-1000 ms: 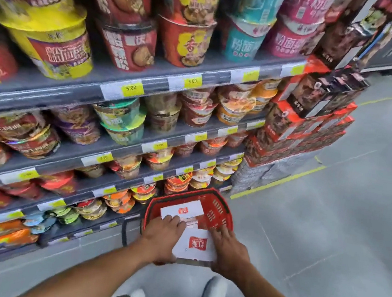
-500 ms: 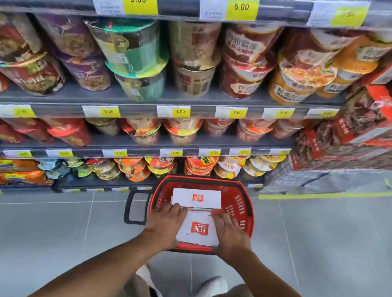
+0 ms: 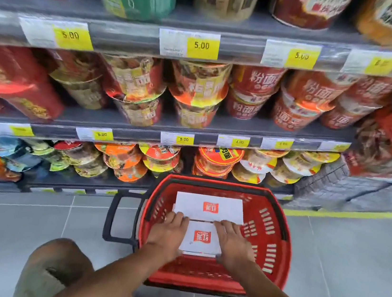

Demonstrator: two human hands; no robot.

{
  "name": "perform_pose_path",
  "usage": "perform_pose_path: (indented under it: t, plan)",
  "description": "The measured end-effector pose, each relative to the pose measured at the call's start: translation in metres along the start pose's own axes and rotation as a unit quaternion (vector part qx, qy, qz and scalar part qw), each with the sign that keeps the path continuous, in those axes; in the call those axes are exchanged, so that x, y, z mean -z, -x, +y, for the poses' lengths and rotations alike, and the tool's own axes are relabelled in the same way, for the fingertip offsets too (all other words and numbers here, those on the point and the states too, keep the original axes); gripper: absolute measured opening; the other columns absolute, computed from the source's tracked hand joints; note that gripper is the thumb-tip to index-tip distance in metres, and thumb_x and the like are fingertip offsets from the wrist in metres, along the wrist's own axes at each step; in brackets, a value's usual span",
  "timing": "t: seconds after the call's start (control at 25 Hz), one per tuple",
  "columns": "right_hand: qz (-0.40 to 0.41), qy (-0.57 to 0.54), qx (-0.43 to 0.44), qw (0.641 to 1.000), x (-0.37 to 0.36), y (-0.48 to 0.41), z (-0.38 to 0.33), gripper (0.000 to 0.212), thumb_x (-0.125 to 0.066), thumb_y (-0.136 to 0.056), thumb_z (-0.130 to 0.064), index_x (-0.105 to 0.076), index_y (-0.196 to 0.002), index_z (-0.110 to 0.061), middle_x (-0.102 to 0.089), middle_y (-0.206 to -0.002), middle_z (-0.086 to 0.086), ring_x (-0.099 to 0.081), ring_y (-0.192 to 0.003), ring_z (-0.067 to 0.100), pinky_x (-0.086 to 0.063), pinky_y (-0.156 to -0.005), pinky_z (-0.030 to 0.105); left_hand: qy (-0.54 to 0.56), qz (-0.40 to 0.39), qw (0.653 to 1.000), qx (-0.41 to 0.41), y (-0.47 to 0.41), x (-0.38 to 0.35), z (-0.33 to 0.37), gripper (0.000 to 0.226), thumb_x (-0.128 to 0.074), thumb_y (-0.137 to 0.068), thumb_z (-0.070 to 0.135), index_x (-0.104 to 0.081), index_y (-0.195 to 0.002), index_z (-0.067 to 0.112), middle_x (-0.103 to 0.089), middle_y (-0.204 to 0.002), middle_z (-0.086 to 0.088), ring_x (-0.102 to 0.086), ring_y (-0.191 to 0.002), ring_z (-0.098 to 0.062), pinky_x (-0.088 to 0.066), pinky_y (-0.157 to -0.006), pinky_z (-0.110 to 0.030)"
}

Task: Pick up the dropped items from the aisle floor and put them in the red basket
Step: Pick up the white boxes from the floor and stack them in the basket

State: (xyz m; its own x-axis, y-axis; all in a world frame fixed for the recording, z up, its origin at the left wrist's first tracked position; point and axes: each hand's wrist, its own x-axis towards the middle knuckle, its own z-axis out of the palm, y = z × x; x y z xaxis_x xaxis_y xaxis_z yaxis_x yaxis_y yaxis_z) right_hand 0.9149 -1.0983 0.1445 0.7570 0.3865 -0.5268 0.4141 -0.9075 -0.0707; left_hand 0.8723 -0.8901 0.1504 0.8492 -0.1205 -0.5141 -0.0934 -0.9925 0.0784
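A red plastic basket (image 3: pixel 279 224) stands on the grey aisle floor in front of the bottom shelf. Two white boxes with a red logo lie inside it. The far box (image 3: pixel 209 207) lies flat toward the shelf side. The near box (image 3: pixel 201 239) sits between my hands, low inside the basket. My left hand (image 3: pixel 168 234) grips its left side and my right hand (image 3: pixel 232 245) grips its right side, with the fingers of both hands reaching its far edge next to the other box.
Shelves of instant noodle cups (image 3: pixel 197 93) with yellow price tags rise right behind the basket. The basket's black handle (image 3: pixel 111 217) sticks out to the left. My knees (image 3: pixel 54 269) frame the bottom of the view. A yellow floor line (image 3: pixel 355 214) runs to the right.
I have crouched lower and closer to the basket. Both hands have brought the near white box down deeper inside it, next to the far box.
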Motion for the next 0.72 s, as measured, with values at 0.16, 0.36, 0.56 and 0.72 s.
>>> perform_pose_path:
  t: [0.16, 0.36, 0.56, 0.72]
  plan:
    - [0.000, -0.015, -0.006, 1.000, 0.003, 0.003, -0.006, 0.088, -0.072, -0.089, -0.020, -0.017, -0.157, -0.027, -0.022, -0.160, -0.001, -0.024, -0.147, 0.022, -0.050, -0.105, 0.039, -0.008, -0.010, 1.000, 0.009, 0.004, -0.003, -0.001, 0.093, -0.074, -0.089, 0.025, -0.014, -0.160, 0.015, -0.018, -0.163, -0.009, -0.018, -0.149, -0.030, -0.038, -0.115, -0.049]
    - [0.037, -0.030, -0.007, 0.999, 0.096, 0.051, -0.013, 0.087, -0.072, -0.090, -0.036, -0.018, -0.158, -0.026, -0.019, -0.163, -0.001, -0.019, -0.150, 0.022, -0.050, -0.104, 0.040, -0.038, -0.001, 0.999, 0.010, 0.047, 0.085, -0.010, 0.097, -0.071, -0.092, 0.035, -0.006, -0.162, 0.018, -0.002, -0.171, -0.007, -0.003, -0.156, -0.032, -0.017, -0.123, -0.054]
    - [0.051, -0.047, -0.025, 0.997, 0.214, 0.128, -0.034, 0.089, -0.072, -0.089, -0.043, -0.018, -0.158, -0.027, -0.021, -0.162, 0.001, -0.017, -0.152, 0.025, -0.043, -0.112, 0.046, -0.025, 0.015, 1.000, -0.006, 0.123, 0.206, -0.009, 0.099, -0.072, -0.090, 0.042, -0.007, -0.162, 0.020, -0.003, -0.171, -0.006, -0.003, -0.157, -0.030, -0.020, -0.123, -0.055]
    - [0.071, -0.078, -0.041, 0.994, 0.308, 0.191, -0.059, 0.093, -0.073, -0.086, -0.050, -0.020, -0.159, -0.026, -0.022, -0.163, 0.000, -0.020, -0.151, 0.025, -0.039, -0.116, 0.044, -0.022, 0.034, 0.999, -0.016, 0.189, 0.302, -0.019, 0.101, -0.071, -0.090, 0.048, -0.007, -0.162, 0.020, -0.003, -0.171, -0.007, -0.005, -0.157, -0.031, -0.019, -0.123, -0.056]
